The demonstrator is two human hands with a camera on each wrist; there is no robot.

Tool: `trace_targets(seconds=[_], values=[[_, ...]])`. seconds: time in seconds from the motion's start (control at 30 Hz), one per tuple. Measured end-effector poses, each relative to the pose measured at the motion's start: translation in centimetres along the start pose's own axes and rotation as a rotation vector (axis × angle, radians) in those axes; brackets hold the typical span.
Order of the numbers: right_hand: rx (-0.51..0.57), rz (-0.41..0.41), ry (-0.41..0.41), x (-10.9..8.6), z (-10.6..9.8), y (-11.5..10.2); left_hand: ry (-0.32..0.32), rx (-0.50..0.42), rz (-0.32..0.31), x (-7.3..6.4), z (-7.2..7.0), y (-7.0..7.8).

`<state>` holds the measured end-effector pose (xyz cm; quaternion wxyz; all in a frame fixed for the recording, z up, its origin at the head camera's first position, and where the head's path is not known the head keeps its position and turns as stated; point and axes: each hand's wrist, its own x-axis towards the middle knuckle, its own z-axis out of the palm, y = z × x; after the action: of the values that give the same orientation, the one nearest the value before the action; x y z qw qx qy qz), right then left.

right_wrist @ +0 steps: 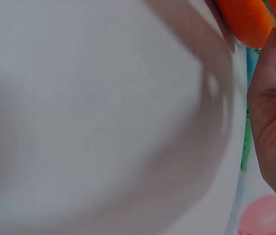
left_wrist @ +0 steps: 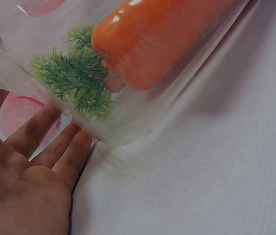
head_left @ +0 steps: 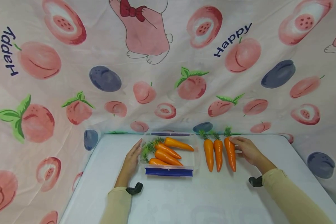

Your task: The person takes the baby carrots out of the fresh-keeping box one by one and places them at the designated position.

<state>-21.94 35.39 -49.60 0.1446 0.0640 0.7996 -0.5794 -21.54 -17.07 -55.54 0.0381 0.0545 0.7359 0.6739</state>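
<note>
A clear plastic box [head_left: 196,155] with a blue front clip [head_left: 169,172] holds several orange carrots [head_left: 168,157] with frilly green tops. Against its left side rests my left hand [head_left: 131,160], fingers fairly straight; the left wrist view shows those fingertips [left_wrist: 81,142] at the clear wall. Right of the box, two carrots [head_left: 208,154] lie side by side on the table, tops pointing away. My right hand [head_left: 247,151] pinches a third carrot [head_left: 230,155] near its leafy end. The right wrist view catches this hand only at its edge, with orange carrot beside the fingers.
The white table [head_left: 212,199] ends at a back edge just behind the box and carrots. Beyond it hangs a pink cloth [head_left: 162,74] printed with fruit, which also flanks both sides. A black wrist camera [head_left: 135,188] sits on the left cuff, another [head_left: 255,181] on the right.
</note>
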Motion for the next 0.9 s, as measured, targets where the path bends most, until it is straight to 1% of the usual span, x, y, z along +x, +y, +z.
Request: trace_targets(seconds=[0.3, 0.53, 0.77, 0.9], values=[[-0.009, 0.035, 0.018, 1.2, -0.1, 1.0, -0.005, -0.021, -0.003, 0.0, 0.0, -0.1], [-0.047, 0.057, 0.048, 1.3, 0.3, 0.9, -0.007, -0.012, 0.005, 0.1, 0.0, -0.2], [-0.083, 0.069, 0.054, 1.7, 0.1, 1.3, 0.002, -0.001, 0.005, 0.1, 0.0, -0.1], [-0.082, 0.075, 0.058, 1.7, 0.2, 1.3, -0.003, 0.008, 0.01, 0.1, 0.0, -0.1]])
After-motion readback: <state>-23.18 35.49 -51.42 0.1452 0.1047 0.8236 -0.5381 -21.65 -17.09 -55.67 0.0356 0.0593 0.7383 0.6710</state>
